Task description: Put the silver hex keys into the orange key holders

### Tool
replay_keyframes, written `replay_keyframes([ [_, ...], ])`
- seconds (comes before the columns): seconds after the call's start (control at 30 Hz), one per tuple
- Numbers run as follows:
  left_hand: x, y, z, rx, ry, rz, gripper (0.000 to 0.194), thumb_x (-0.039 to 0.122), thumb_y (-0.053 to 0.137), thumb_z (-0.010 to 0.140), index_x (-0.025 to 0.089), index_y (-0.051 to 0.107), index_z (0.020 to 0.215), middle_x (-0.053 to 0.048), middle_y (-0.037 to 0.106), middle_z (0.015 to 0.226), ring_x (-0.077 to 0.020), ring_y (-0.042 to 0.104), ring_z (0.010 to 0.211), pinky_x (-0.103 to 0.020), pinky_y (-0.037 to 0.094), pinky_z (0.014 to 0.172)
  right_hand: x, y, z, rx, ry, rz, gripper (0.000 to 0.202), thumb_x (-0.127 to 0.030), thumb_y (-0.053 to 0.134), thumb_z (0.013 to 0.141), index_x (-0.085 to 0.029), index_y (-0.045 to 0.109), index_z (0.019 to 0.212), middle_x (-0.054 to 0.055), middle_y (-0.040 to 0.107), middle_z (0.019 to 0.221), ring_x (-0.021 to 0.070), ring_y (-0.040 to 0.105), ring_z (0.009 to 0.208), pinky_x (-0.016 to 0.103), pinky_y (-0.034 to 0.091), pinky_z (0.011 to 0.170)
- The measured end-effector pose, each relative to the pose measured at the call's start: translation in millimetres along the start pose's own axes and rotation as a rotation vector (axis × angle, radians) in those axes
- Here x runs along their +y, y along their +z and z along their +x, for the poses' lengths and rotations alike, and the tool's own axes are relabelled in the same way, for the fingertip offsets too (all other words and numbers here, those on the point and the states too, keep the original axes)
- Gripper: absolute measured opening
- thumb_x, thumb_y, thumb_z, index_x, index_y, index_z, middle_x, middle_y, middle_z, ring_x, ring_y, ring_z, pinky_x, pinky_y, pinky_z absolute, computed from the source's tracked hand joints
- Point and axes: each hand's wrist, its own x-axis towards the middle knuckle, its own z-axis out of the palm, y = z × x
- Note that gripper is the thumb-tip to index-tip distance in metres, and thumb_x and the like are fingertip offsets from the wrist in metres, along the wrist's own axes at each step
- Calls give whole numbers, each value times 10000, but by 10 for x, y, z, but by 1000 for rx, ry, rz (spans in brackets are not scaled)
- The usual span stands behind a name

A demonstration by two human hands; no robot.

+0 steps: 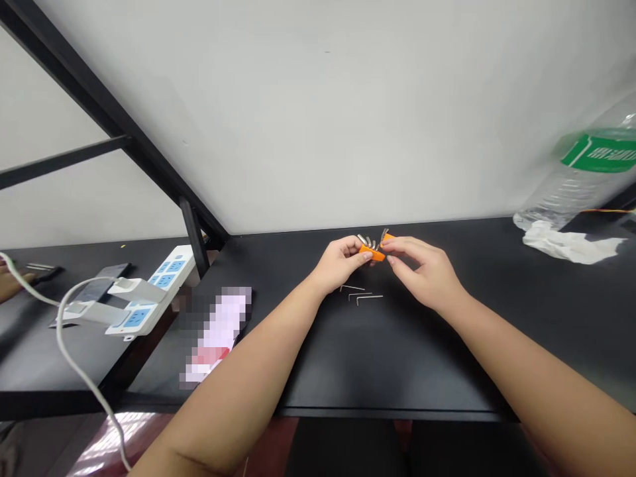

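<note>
My left hand (342, 264) grips an orange holder (372, 254) with several short metal keys sticking up from its top. Close at its right, the thumb and fingers of my right hand (417, 266) are at the holder's right end, where another orange piece (389, 237) shows at the fingertips beside a thin metal part. Whether the two orange pieces are joined cannot be made out. Below the hands, three L-shaped hex keys (370, 297) lie on the black table (358, 371).
A white power strip (169, 275) with chargers and a cable is at the left, near a black metal frame (193, 235). A blurred-out pink item (226, 324) lies left of my forearm. At right are a plastic bottle (571, 185) and crumpled tissue (571, 244). Another person's hand (8, 285) shows far left.
</note>
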Motion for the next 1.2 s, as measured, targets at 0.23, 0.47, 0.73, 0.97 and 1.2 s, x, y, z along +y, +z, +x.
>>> replay_keyframes([
  [0.23,-69,-75,60,233,4,14,358,421,828,753,153,599,816,-60,743,852,-160,684,761,-338,531,803,-49,72,-73,-574,-166,-215,97,-179,602,902,-209,692,879,61,662,939,208,608,887,348,504,823],
  [0.47,-92,-66,55,156,11,108,292,392,794,794,141,651,837,-61,728,867,-162,678,813,-331,516,839,-140,172,-181,-692,-85,-485,153,-74,563,817,-191,570,719,53,603,813,168,554,677,297,430,619],
  [0.73,-78,-55,26,75,-7,50,286,366,797,804,123,672,889,-87,753,897,-173,696,815,-330,522,841,-12,-70,22,-198,265,246,217,-187,647,829,-211,632,1044,14,669,859,145,625,694,285,521,657],
  [0.97,-21,32,-5,-8,-37,-25,288,348,822,782,118,666,855,-84,749,855,-178,702,795,-335,526,833,3,-99,78,22,406,546,170,-328,767,830,-186,703,899,60,726,892,199,707,798,321,586,703],
  [1.2,10,30,-18,-63,-43,-29,291,362,812,796,113,688,881,-84,742,837,-179,698,783,-340,528,830,26,-89,66,-60,407,608,182,-349,790,823,-198,751,917,60,761,916,214,729,839,379,593,842],
])
